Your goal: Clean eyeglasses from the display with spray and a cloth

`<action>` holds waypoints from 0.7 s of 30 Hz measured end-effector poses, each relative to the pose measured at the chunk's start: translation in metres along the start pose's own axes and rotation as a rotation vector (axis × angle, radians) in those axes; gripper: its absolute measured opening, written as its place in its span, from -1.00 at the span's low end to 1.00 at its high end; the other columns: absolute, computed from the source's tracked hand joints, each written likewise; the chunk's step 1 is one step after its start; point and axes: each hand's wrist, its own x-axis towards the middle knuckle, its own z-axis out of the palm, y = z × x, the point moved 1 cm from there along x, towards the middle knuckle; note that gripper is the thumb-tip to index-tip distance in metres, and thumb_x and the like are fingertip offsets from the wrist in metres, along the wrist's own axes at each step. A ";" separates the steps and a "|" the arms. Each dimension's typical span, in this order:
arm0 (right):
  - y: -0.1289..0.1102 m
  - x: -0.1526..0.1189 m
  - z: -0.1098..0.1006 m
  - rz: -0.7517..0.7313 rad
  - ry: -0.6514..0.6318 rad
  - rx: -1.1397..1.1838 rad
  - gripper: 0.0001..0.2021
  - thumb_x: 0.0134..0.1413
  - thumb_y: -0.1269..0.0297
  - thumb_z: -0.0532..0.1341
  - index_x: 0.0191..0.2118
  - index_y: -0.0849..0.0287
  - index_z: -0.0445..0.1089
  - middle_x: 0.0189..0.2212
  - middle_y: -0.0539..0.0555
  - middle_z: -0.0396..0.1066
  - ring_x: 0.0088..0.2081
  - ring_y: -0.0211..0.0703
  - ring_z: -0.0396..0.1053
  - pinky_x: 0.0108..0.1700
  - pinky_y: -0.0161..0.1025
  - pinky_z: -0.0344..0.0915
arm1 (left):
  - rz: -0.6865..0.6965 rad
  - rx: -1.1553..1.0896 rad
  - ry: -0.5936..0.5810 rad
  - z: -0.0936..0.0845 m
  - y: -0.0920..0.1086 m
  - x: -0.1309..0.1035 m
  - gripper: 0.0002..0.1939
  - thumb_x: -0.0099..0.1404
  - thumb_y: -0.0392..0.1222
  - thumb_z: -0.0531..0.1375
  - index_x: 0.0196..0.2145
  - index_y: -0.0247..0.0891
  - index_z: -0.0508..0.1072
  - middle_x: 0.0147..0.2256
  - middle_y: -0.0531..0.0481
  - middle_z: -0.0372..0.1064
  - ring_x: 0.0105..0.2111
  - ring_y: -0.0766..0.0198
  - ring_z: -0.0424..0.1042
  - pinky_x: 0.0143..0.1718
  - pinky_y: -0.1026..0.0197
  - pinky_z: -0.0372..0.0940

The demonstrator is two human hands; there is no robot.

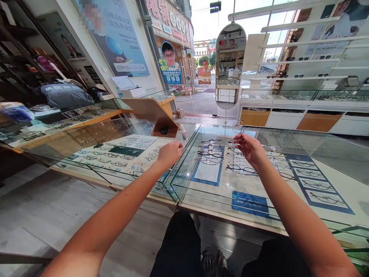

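Forearms (123, 200) reach over the glass tabletop (346, 154). The right hand (251, 149) grips eyeglasses (238, 126), best pinched lightly by the frame; the left hand (169, 153) curls, whether empty one cannot tell.

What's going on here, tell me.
Someone sits or stands at a glass display counter, the right hand raised with what looks like a thin-framed pair of glasses at its fingertips. The left hand hovers over the counter, nothing visible in it. More eyeglasses lie in rows inside.
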 end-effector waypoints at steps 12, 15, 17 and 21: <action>-0.042 -0.012 -0.012 -0.015 -0.404 -0.256 -0.69 0.16 -0.07 0.44 -0.38 0.07 0.69 -0.34 0.08 0.59 -0.24 -0.11 0.47 -0.07 -0.16 0.42 | 0.968 -0.694 0.455 -0.054 0.165 0.017 -0.23 0.28 0.15 0.46 0.34 -0.09 0.37 0.22 -0.22 0.50 0.27 -0.03 0.48 0.30 -0.16 0.41; -0.066 -0.007 -0.010 -0.013 -0.456 -0.307 -0.66 0.17 -0.12 0.43 -0.38 0.07 0.69 -0.35 0.07 0.58 -0.25 -0.11 0.47 -0.09 -0.15 0.42 | 0.973 -0.750 0.462 -0.071 0.171 0.028 -0.30 0.20 0.16 0.51 0.19 -0.12 0.46 0.09 -0.16 0.58 0.13 0.02 0.57 0.19 -0.08 0.49; -0.092 -0.002 -0.005 -0.033 -0.470 -0.389 -0.60 0.21 -0.17 0.41 -0.37 0.08 0.68 -0.35 0.08 0.59 -0.27 -0.12 0.48 -0.10 -0.14 0.42 | 0.967 -0.795 0.497 -0.087 0.175 0.037 -0.31 0.12 0.16 0.55 0.11 -0.14 0.49 0.01 -0.13 0.59 0.05 0.07 0.59 0.11 -0.01 0.52; -0.151 0.004 0.008 -0.327 -0.268 -0.638 -0.46 0.38 -0.30 0.18 -0.19 0.04 0.71 -0.28 0.10 0.60 -0.17 -0.07 0.51 0.04 -0.06 0.41 | 0.880 -0.990 0.668 -0.117 0.186 0.056 -0.30 0.02 0.10 0.63 0.01 -0.13 0.48 -0.09 -0.02 0.56 -0.10 0.18 0.61 0.05 0.07 0.53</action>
